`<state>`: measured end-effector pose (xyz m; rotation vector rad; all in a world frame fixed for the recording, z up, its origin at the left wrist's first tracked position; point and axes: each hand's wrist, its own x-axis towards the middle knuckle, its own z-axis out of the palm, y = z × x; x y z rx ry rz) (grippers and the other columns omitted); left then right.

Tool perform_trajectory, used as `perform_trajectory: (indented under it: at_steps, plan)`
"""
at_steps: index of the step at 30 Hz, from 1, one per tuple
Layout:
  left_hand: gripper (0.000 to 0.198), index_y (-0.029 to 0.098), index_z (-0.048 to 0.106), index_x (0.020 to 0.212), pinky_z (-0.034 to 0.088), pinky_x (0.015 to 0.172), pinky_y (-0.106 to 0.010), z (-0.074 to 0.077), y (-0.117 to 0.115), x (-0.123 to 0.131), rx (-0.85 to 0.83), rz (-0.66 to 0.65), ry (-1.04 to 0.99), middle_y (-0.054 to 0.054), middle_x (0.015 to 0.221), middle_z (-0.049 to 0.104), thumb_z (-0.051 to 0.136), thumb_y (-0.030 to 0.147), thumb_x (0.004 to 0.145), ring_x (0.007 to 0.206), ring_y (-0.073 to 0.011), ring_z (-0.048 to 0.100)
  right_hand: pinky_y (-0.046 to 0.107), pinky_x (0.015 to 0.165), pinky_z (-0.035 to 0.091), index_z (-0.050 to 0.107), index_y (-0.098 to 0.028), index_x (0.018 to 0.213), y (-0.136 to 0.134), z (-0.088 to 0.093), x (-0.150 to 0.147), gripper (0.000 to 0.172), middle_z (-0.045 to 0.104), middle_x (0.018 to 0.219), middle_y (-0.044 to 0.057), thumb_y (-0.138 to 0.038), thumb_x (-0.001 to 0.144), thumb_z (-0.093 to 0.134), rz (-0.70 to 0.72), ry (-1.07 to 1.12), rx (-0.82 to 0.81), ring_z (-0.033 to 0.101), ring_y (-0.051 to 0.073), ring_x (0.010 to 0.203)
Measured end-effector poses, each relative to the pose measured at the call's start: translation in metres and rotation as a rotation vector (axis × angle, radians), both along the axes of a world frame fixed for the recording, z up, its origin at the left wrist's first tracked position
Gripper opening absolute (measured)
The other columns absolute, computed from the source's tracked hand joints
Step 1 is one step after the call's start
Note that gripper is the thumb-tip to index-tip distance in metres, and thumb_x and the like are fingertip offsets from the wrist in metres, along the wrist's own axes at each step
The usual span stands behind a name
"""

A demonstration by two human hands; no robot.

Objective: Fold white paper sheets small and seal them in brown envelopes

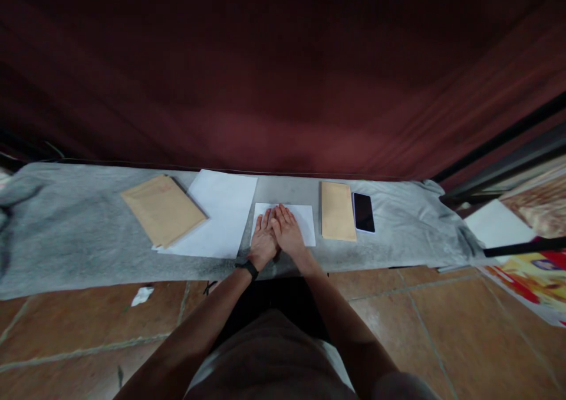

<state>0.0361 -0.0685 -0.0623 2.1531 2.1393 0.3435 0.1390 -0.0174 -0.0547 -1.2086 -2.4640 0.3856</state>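
A small white sheet of paper (305,220), perhaps folded, lies on the grey cloth in front of me. My left hand (264,241), with a dark band on its wrist, rests flat on the left part of this paper. Beside it and partly over its fingers, my right hand (288,233) presses flat on the middle of the paper. Both hands have their fingers stretched out and grip nothing. Larger white sheets (221,211) lie to the left, partly under a stack of brown envelopes (161,208). To the right sits another brown envelope (337,211).
A phone (364,212) with a dark screen lies right of the single envelope. The grey cloth (79,223) covers a long narrow table. Behind it hangs a dark red curtain (283,93). A white scrap (142,296) is on the tiled floor (420,317); a colourful printed sheet (530,276) is at right.
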Motion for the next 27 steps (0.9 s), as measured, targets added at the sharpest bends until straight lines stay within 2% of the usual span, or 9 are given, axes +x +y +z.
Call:
perform_trajectory:
  at_steps: [4, 9, 14, 18, 21, 24, 27]
  plan:
    - [0.064, 0.014, 0.027, 0.159, 0.014, 0.127, -0.053, -0.004, 0.000, 0.000, 0.008, -0.001, -0.012, -0.013, 0.166, 0.028, 0.035, 0.021, 0.096, 0.156, -0.0276, 0.014, 0.039, 0.125, 0.027, 0.041, -0.013, 0.154, 0.003, -0.006, -0.008, 0.051, 0.042, 0.159, 0.011, -0.032, 0.108, 0.028, -0.005, -0.028, -0.006, 0.034, 0.019, 0.150]
    - [0.058, 0.010, 0.030, 0.158, 0.015, 0.127, -0.049, -0.002, 0.003, 0.005, 0.022, 0.088, -0.024, -0.013, 0.164, 0.031, 0.026, 0.024, 0.101, 0.156, -0.0245, 0.018, 0.048, 0.124, 0.025, 0.040, -0.007, 0.153, 0.009, -0.015, 0.024, 0.054, 0.039, 0.160, 0.017, -0.034, 0.107, 0.033, -0.079, -0.086, 0.085, 0.032, 0.026, 0.151]
    - [0.061, 0.006, 0.029, 0.157, 0.019, 0.126, -0.047, -0.004, 0.006, 0.004, 0.051, 0.205, -0.030, -0.017, 0.164, 0.029, 0.030, 0.030, 0.101, 0.155, -0.0261, 0.020, 0.051, 0.120, 0.030, 0.035, -0.004, 0.154, 0.011, -0.021, 0.047, 0.061, 0.036, 0.159, 0.022, -0.041, 0.106, 0.037, -0.184, -0.089, 0.133, 0.033, 0.030, 0.150]
    - [0.064, 0.003, 0.029, 0.156, 0.022, 0.125, -0.048, -0.005, 0.007, -0.002, 0.073, 0.283, -0.032, -0.020, 0.163, 0.030, 0.032, 0.032, 0.100, 0.154, -0.0286, 0.021, 0.051, 0.119, 0.032, 0.034, 0.002, 0.153, 0.009, -0.022, 0.051, 0.065, 0.037, 0.157, 0.027, -0.043, 0.106, 0.038, -0.231, -0.084, 0.152, 0.034, 0.032, 0.149]
    - [0.063, 0.000, 0.031, 0.155, 0.022, 0.125, -0.050, -0.002, 0.009, -0.002, 0.087, 0.329, -0.017, -0.022, 0.161, 0.033, 0.032, 0.031, 0.099, 0.154, -0.0301, 0.023, 0.052, 0.119, 0.033, 0.034, 0.001, 0.153, 0.007, -0.023, 0.051, 0.065, 0.037, 0.158, 0.027, -0.043, 0.106, 0.038, -0.244, -0.071, 0.166, 0.034, 0.033, 0.149]
    - [0.060, 0.001, 0.034, 0.153, 0.020, 0.126, -0.049, 0.004, 0.017, 0.008, 0.107, 0.285, -0.002, -0.021, 0.161, 0.035, 0.031, 0.028, 0.100, 0.154, -0.0295, 0.023, 0.052, 0.118, 0.033, 0.034, 0.000, 0.154, 0.006, -0.022, 0.050, 0.064, 0.037, 0.158, 0.027, -0.042, 0.105, 0.039, -0.245, -0.061, 0.169, 0.034, 0.033, 0.149]
    - [0.058, 0.007, 0.036, 0.154, 0.021, 0.126, -0.045, 0.007, 0.029, 0.023, 0.105, 0.114, -0.015, -0.014, 0.161, 0.037, 0.028, 0.029, 0.101, 0.154, -0.0257, 0.024, 0.052, 0.119, 0.032, 0.035, 0.001, 0.153, 0.006, -0.021, 0.050, 0.061, 0.036, 0.158, 0.027, -0.035, 0.105, 0.039, -0.242, -0.072, 0.156, 0.033, 0.033, 0.150]
